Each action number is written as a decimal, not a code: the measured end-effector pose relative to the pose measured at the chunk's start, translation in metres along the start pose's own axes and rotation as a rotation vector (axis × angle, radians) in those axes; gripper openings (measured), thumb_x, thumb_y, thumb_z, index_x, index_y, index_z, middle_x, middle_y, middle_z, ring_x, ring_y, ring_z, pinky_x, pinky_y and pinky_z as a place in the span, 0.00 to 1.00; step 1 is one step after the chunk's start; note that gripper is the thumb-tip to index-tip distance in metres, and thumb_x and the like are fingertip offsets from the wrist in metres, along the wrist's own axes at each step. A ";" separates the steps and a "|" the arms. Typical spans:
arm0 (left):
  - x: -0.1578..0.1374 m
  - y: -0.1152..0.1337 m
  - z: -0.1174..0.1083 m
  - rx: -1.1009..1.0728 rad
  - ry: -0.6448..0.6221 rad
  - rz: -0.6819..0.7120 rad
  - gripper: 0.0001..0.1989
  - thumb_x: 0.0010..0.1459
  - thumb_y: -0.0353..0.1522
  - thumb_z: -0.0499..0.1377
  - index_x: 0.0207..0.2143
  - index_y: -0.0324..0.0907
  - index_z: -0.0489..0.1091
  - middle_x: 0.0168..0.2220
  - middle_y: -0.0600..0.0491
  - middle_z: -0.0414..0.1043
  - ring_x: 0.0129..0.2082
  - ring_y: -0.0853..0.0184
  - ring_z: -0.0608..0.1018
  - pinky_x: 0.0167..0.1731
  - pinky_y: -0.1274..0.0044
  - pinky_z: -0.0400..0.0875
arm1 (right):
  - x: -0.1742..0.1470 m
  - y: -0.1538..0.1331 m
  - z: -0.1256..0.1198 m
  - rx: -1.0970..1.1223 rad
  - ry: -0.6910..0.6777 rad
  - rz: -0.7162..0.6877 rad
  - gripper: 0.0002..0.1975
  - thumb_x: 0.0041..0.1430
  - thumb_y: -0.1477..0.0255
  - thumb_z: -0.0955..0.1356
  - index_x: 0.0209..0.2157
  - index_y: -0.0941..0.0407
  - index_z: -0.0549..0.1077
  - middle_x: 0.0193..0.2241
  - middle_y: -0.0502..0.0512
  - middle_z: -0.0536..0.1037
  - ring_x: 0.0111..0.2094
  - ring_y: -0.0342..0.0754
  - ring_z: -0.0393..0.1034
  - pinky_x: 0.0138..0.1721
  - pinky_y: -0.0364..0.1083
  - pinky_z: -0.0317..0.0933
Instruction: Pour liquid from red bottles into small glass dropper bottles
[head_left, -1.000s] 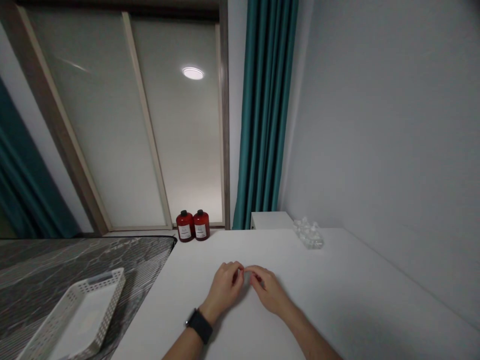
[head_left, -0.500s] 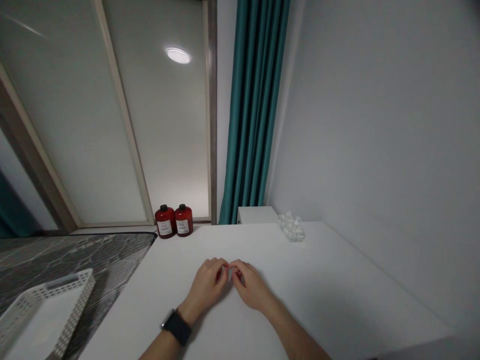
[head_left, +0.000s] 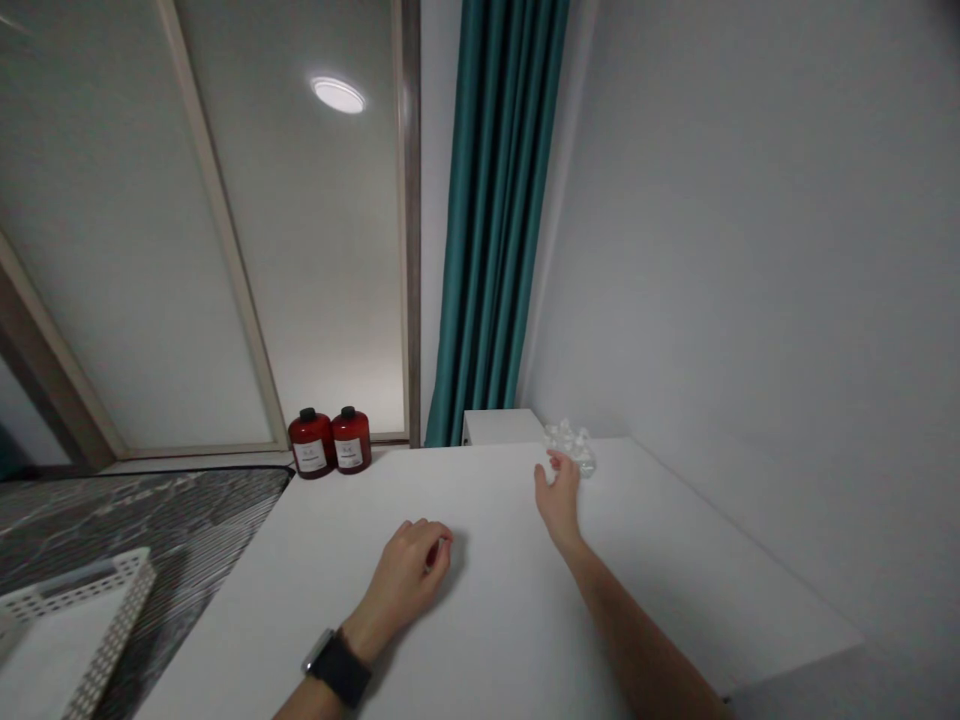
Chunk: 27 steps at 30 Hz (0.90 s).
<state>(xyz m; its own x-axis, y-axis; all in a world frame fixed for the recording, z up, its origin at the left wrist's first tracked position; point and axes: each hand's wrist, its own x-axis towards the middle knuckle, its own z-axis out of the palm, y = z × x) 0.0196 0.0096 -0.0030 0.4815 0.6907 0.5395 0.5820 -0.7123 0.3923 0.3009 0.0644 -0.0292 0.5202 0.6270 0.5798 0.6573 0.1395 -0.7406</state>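
My left hand (head_left: 411, 570), with a dark smartwatch (head_left: 337, 665) on its wrist, is low over the white table (head_left: 480, 650). Its fingers are curled towards the thumb; whatever they may hold is too small or hidden to make out. Farther out, my right hand (head_left: 559, 500) reaches to a clear dish (head_left: 588, 465) heaped with small whitish, translucent pieces (head_left: 566, 436). Thumb and fingers of that hand are apart, just in front of the dish and covering part of it. Whether the fingertips touch the pieces I cannot tell.
Two red bottles (head_left: 311, 445) with black caps stand at the table's far left corner. A white box-like unit (head_left: 499, 427) is behind the far edge, before a teal curtain (head_left: 495, 230). A white perforated basket (head_left: 112, 640) sits lower left; a wall (head_left: 750, 300) borders the right.
My right hand has left my left hand and moved forward and right to the clear dish, its fingers opening. The left hand stays curled in nearly the same place. The view has turned slightly right.
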 end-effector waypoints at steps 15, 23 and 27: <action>0.000 0.007 -0.001 0.000 -0.028 0.049 0.11 0.62 0.29 0.51 0.33 0.43 0.72 0.25 0.53 0.74 0.25 0.65 0.74 0.31 0.73 0.63 | 0.047 0.090 -0.007 -0.272 0.212 0.241 0.24 0.62 0.63 0.70 0.56 0.60 0.67 0.53 0.66 0.72 0.51 0.60 0.70 0.49 0.60 0.66; 0.002 0.010 -0.003 0.002 -0.040 0.044 0.11 0.63 0.30 0.50 0.33 0.43 0.72 0.25 0.53 0.75 0.25 0.65 0.74 0.31 0.73 0.64 | 0.042 0.085 -0.014 -0.212 0.142 0.145 0.28 0.60 0.60 0.70 0.56 0.63 0.66 0.52 0.69 0.73 0.54 0.61 0.67 0.54 0.60 0.61; 0.001 0.007 -0.001 0.016 -0.050 0.038 0.10 0.63 0.29 0.50 0.33 0.42 0.72 0.27 0.52 0.75 0.26 0.64 0.74 0.32 0.72 0.64 | 0.030 0.074 -0.016 -0.116 0.056 0.102 0.34 0.53 0.55 0.70 0.54 0.64 0.65 0.51 0.73 0.73 0.53 0.64 0.66 0.54 0.60 0.58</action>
<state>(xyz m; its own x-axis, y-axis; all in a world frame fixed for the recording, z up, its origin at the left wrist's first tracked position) 0.0234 0.0049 0.0014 0.5354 0.6686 0.5160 0.5727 -0.7364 0.3600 0.3738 0.0812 -0.0609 0.6153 0.5890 0.5239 0.6562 -0.0145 -0.7544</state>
